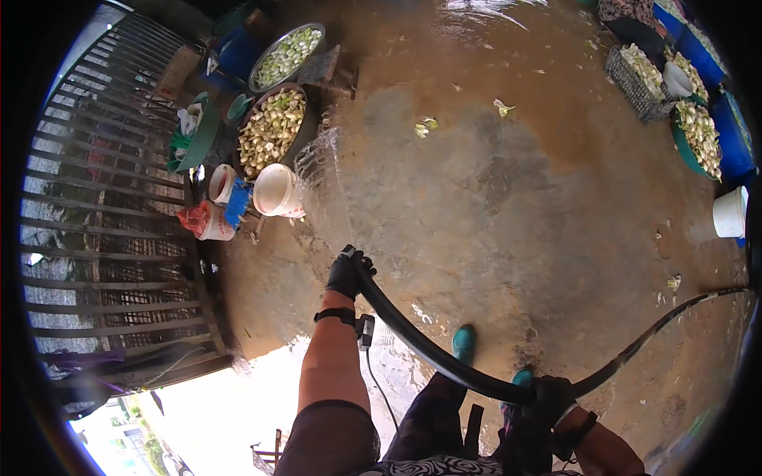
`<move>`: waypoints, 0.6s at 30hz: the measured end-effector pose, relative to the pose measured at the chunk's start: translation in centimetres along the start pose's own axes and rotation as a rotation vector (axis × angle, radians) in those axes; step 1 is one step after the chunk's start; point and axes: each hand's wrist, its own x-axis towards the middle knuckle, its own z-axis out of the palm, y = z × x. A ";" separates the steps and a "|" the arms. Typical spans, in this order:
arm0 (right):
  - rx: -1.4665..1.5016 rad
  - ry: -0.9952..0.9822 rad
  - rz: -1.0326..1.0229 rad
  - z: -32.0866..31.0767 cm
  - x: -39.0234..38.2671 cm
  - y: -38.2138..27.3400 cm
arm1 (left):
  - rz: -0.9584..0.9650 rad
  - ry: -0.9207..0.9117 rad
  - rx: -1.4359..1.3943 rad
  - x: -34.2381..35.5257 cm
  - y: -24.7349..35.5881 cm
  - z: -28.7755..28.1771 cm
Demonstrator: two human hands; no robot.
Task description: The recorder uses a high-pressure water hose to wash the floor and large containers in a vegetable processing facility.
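Note:
My left hand point(348, 272), in a black glove, is closed round the end of a thick black hose point(421, 354) and holds it out at the centre. Water sprays from that end toward the white bucket point(275, 189) and a dark tub of pale vegetables point(268, 127) at the upper left. The hose curves down to my right hand point(548, 403), also gloved and closed on it at the lower right, then runs off to the right edge. A small dark device is strapped to my left wrist.
Slatted railing point(103, 238) lines the left, beside more buckets, a green tub point(194, 155) and a bowl of greens point(287, 57). Tubs and baskets of vegetables point(694, 135), a white bucket point(729, 213) and a person point(623, 16) are at the right. The wet floor point(460, 206) has scattered scraps.

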 end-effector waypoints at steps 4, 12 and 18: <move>0.031 0.067 -0.032 0.2 0.8 0.6 | 0.005 0.031 0.013 -0.2 0.8 1.1; 0.033 -0.018 0.059 -1.1 0.3 0.6 | 0.015 -0.088 0.031 0.6 0.7 3.6; -0.035 0.065 -0.029 -0.2 0.8 3.1 | -0.013 0.102 -0.022 -0.3 -0.3 3.8</move>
